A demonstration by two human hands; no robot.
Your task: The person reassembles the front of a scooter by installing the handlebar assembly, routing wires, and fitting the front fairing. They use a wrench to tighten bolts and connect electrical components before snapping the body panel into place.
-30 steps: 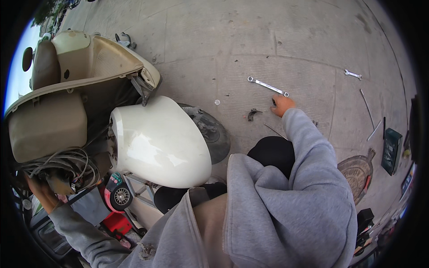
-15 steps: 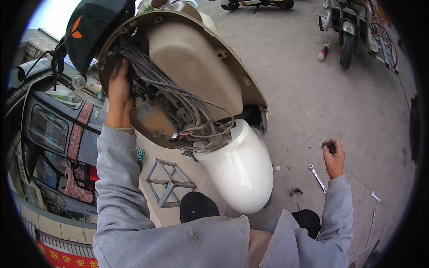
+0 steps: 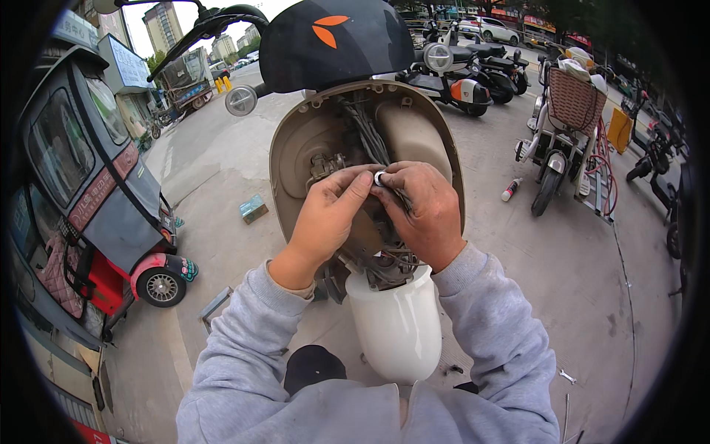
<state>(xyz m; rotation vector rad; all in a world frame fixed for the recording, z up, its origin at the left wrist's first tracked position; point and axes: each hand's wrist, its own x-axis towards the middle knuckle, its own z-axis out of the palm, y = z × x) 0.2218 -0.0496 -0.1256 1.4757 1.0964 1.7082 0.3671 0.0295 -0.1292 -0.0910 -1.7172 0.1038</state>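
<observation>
In front of me stands a scooter with its front opened up. My left hand (image 3: 325, 211) and my right hand (image 3: 427, 211) meet before the beige shell (image 3: 292, 152). Their fingertips pinch a small silver ring-shaped piece (image 3: 379, 178) between them; its exact kind is too small to tell. Behind the fingers a bundle of dark wires (image 3: 364, 133) runs down inside the shell, partly hidden by my hands. Above sits the black headlight cover (image 3: 336, 41) with an orange leaf mark. The glossy white front fender (image 3: 396, 329) is below my hands.
A covered three-wheeler (image 3: 111, 214) stands at left. A small box (image 3: 253, 209) and part of a metal frame (image 3: 216, 303) lie nearer. At right are a basket scooter (image 3: 558, 122), a bottle (image 3: 511, 189) and a small wrench (image 3: 567, 377) on the ground. Parked scooters (image 3: 466, 66) line the back.
My left hand has come out from the shell's left inner side. My right hand has moved up from the right to join it at the silver piece. The view has lifted and turned.
</observation>
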